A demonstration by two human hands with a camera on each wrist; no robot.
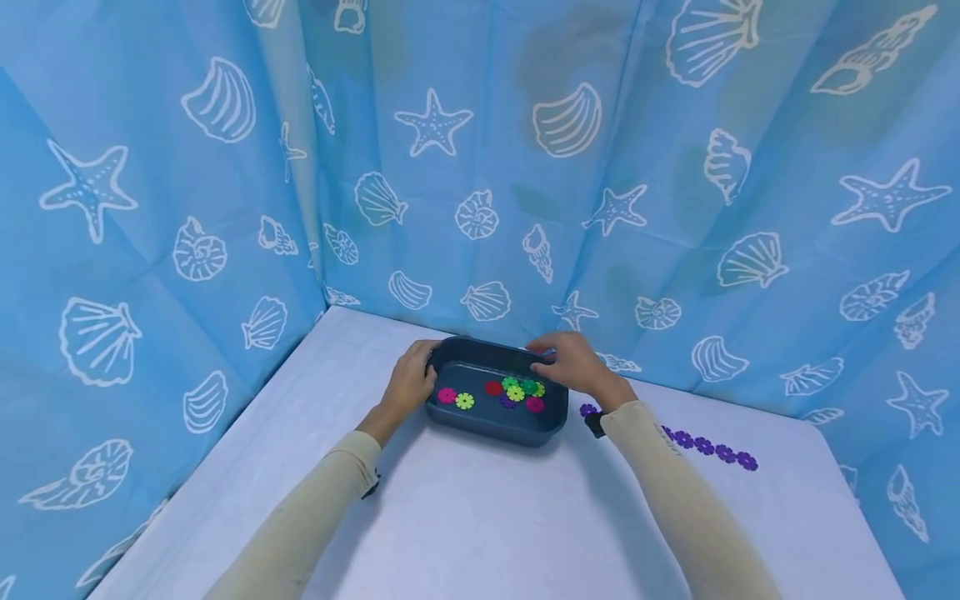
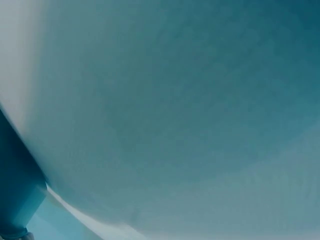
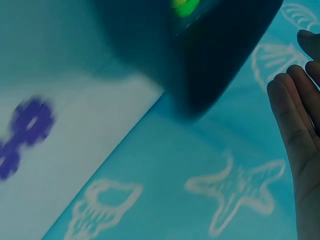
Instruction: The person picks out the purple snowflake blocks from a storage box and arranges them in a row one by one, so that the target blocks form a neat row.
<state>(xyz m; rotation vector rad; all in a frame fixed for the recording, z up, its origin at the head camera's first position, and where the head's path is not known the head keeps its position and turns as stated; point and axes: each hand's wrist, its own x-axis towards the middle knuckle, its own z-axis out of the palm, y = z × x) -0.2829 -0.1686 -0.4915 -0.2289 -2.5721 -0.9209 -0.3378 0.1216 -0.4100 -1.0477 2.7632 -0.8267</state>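
Observation:
A dark blue-grey rectangular tub (image 1: 491,427) holds several small flower-shaped plastic discs, among them a pink disc (image 1: 447,395), a yellow disc (image 1: 465,402) and a red disc (image 1: 492,388). My left hand (image 1: 411,377) grips the tub's left end at the rim. Over the back right corner is my right hand (image 1: 576,365). The right wrist view shows its fingers (image 3: 290,115) fairly straight and apart from the tub wall (image 3: 225,60). The left wrist view is mostly a blurred pale surface, and the left fingers do not show there.
A row of joined purple flower discs (image 1: 703,446) lies on the white table (image 1: 480,517) to the right, partly hidden by the right forearm. A blue curtain (image 1: 480,167) with white shells and starfish hangs behind the table and along its left side.

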